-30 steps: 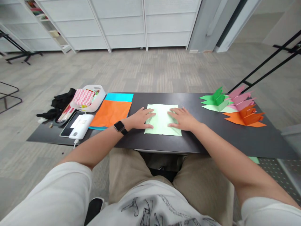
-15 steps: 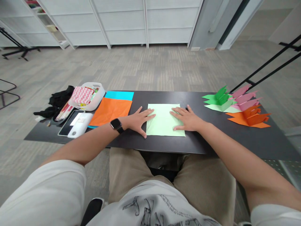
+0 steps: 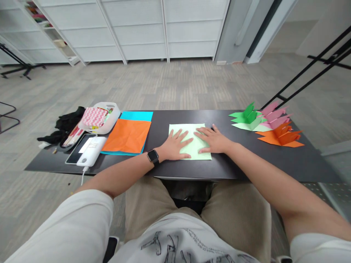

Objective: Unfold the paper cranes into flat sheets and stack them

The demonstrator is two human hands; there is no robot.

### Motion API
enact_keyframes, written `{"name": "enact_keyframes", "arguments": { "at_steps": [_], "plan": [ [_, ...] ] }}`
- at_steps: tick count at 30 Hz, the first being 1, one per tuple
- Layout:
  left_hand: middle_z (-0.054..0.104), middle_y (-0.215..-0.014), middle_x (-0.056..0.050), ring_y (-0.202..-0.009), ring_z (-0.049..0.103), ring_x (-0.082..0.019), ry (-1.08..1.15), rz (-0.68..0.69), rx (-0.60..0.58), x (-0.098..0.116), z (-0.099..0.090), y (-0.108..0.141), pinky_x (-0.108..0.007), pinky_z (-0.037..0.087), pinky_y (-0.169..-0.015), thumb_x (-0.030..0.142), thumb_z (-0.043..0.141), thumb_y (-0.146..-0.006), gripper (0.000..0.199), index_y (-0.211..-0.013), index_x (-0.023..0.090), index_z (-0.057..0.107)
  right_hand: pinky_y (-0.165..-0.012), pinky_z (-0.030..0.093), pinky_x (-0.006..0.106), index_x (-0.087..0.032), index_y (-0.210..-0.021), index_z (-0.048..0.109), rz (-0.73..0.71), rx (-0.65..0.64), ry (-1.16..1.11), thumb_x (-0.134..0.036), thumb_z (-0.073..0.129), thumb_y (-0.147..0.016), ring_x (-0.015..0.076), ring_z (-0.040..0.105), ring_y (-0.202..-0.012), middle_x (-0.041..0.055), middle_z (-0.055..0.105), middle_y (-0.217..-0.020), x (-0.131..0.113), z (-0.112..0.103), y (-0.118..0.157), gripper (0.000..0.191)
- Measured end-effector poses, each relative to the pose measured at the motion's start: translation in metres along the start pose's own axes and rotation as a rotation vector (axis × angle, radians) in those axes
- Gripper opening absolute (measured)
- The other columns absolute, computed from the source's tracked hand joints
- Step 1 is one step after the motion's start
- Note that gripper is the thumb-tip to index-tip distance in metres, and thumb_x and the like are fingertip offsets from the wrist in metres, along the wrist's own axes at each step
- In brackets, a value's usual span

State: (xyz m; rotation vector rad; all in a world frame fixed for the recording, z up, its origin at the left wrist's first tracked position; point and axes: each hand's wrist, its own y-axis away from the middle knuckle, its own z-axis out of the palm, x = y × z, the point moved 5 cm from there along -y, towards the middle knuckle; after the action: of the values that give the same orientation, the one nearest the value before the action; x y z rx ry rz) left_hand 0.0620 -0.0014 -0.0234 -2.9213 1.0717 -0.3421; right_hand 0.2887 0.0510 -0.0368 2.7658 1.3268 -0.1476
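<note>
Near the front edge of the surface [image 3: 246, 164], our left hand [image 3: 177, 146] and right hand [image 3: 214, 140] press the pale green paper [image 3: 192, 138], each grip open. Orange paper [image 3: 128, 137] lies left; folded paper [image 3: 282, 137] stands toward the right corner.

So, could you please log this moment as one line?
left hand: spread on green paper | right hand: spread on its right side | left: orange paper | right: folded papers

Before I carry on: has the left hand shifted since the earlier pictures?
Yes. The left hand has moved right, away from the orange paper, and now reaches farther over the pale green paper.
</note>
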Motion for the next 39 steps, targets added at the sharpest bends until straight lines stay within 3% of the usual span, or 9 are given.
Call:
{"name": "enact_keyframes", "arguments": {
  "at_steps": [4, 9, 18, 22, 24, 29, 33, 36, 39],
  "plan": [
    [0.019, -0.183, -0.016, -0.168, 0.015, -0.051, -0.056, 0.017, -0.056, -0.001, 0.018, 0.006, -0.082, 0.005, -0.128, 0.084, 0.060, -0.091, 0.096, -0.171, 0.036, 0.037, -0.129, 0.006, 0.081, -0.031, -0.174, 0.027, 0.050, 0.007, 0.002, -0.082, 0.054, -0.096, 0.0443, 0.036, -0.162, 0.0128, 0.034, -0.179, 0.017, -0.002, 0.004, 0.097],
    [0.016, -0.184, -0.015, -0.168, 0.011, -0.052, -0.071, 0.032, -0.050, -0.005, 0.018, 0.005, -0.083, 0.005, -0.127, 0.086, 0.056, -0.092, 0.097, -0.172, 0.037, 0.032, -0.130, 0.012, 0.080, -0.025, -0.173, 0.033, 0.323, 0.155, 0.050, -0.072, 0.044, -0.103, 0.0470, 0.034, -0.162, 0.0160, 0.042, -0.175, 0.034, -0.015, 0.005, 0.085],
    [0.022, -0.183, -0.015, -0.168, 0.016, -0.051, -0.048, 0.011, -0.060, -0.006, 0.014, 0.003, -0.077, 0.012, -0.131, 0.090, 0.058, -0.087, 0.106, -0.173, 0.034, 0.032, -0.126, 0.008, 0.086, -0.035, -0.173, 0.032, 0.247, 0.097, 0.078, -0.077, 0.047, -0.100, 0.0509, 0.030, -0.163, 0.0073, 0.039, -0.177, 0.015, 0.001, -0.001, 0.086],
    [0.036, -0.176, -0.020, -0.164, 0.033, -0.041, -0.026, -0.105, -0.006, -0.032, -0.001, 0.001, -0.061, 0.024, -0.134, 0.078, 0.047, -0.101, 0.092, -0.172, 0.021, 0.035, -0.125, 0.010, 0.087, -0.033, -0.174, 0.030, 0.237, 0.099, 0.076, -0.080, 0.047, -0.098, 0.0529, 0.029, -0.162, 0.0092, 0.037, -0.178, 0.021, 0.004, 0.000, 0.091],
    [0.043, -0.174, -0.016, -0.161, 0.040, -0.038, -0.035, -0.152, 0.005, -0.055, -0.006, 0.002, -0.062, 0.022, -0.135, 0.070, 0.043, -0.106, 0.079, -0.170, 0.023, 0.038, -0.125, 0.010, 0.086, -0.034, -0.174, 0.030, 0.234, 0.107, 0.076, -0.081, 0.046, -0.098, 0.0526, 0.029, -0.162, 0.0093, 0.037, -0.178, 0.022, 0.004, 0.000, 0.091],
    [0.046, -0.171, -0.019, -0.162, 0.036, -0.044, -0.075, -0.270, 0.043, -0.100, -0.017, 0.006, -0.071, 0.014, -0.134, 0.072, 0.054, -0.100, 0.085, -0.165, 0.019, 0.047, -0.127, 0.008, 0.085, -0.035, -0.174, 0.031, 0.233, 0.113, 0.068, -0.082, 0.046, -0.098, 0.0528, 0.029, -0.162, 0.0091, 0.037, -0.178, 0.020, 0.005, 0.000, 0.091],
    [0.034, -0.176, -0.023, -0.167, 0.027, -0.040, -0.073, -0.158, 0.139, -0.078, -0.021, 0.005, -0.062, 0.018, -0.136, 0.063, 0.045, -0.107, 0.079, -0.168, 0.012, 0.041, -0.126, 0.008, 0.085, -0.033, -0.174, 0.031, 0.241, 0.102, 0.073, -0.083, 0.044, -0.097, 0.0526, 0.027, -0.163, 0.0093, 0.036, -0.179, 0.021, 0.006, -0.001, 0.092],
    [0.024, -0.180, -0.022, -0.169, 0.021, -0.039, -0.053, 0.072, -0.006, -0.046, -0.004, 0.007, -0.060, 0.018, -0.137, 0.066, 0.047, -0.107, 0.083, -0.171, 0.015, 0.035, -0.126, 0.008, 0.086, -0.033, -0.174, 0.031, 0.233, 0.090, 0.067, -0.083, 0.044, -0.097, 0.0529, 0.028, -0.163, 0.0091, 0.035, -0.179, 0.022, 0.006, -0.002, 0.092],
    [0.020, -0.181, -0.022, -0.169, 0.019, -0.043, -0.051, 0.096, -0.084, -0.039, 0.009, 0.011, -0.065, 0.016, -0.135, 0.071, 0.048, -0.104, 0.089, -0.173, 0.018, 0.031, -0.127, 0.008, 0.085, -0.034, -0.174, 0.030, 0.218, 0.079, 0.062, -0.084, 0.045, -0.097, 0.0525, 0.028, -0.163, 0.0084, 0.035, -0.179, 0.025, 0.005, -0.002, 0.093]
  ]
}}
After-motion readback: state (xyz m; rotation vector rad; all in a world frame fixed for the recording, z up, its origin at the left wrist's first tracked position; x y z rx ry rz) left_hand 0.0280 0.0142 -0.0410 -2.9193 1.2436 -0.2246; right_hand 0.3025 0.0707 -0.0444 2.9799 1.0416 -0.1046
